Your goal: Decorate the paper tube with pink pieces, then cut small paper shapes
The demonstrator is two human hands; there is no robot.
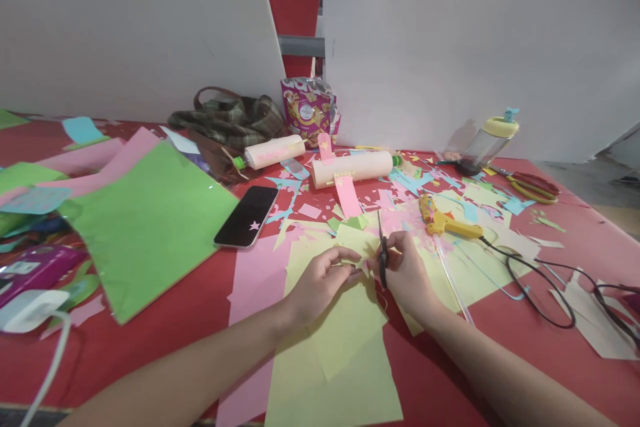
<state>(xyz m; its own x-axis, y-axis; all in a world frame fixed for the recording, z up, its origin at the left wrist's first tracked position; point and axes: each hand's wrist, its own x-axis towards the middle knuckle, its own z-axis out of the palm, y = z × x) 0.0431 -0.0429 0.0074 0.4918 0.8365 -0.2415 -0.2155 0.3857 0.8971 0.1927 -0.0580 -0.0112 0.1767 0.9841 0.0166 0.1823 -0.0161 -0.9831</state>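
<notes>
My right hand is closed round small black scissors, whose blades point up and away from me. My left hand pinches a small piece of yellow paper right beside the blades. Both hands hover over yellow paper sheets that lie on a pink sheet on the red table.
A black phone lies left of the hands, beside a large green sheet. A yellow glue gun with a black cord lies to the right. Two paper-wrapped rolls, a snack bag, a bottle and red-yellow scissors sit farther back.
</notes>
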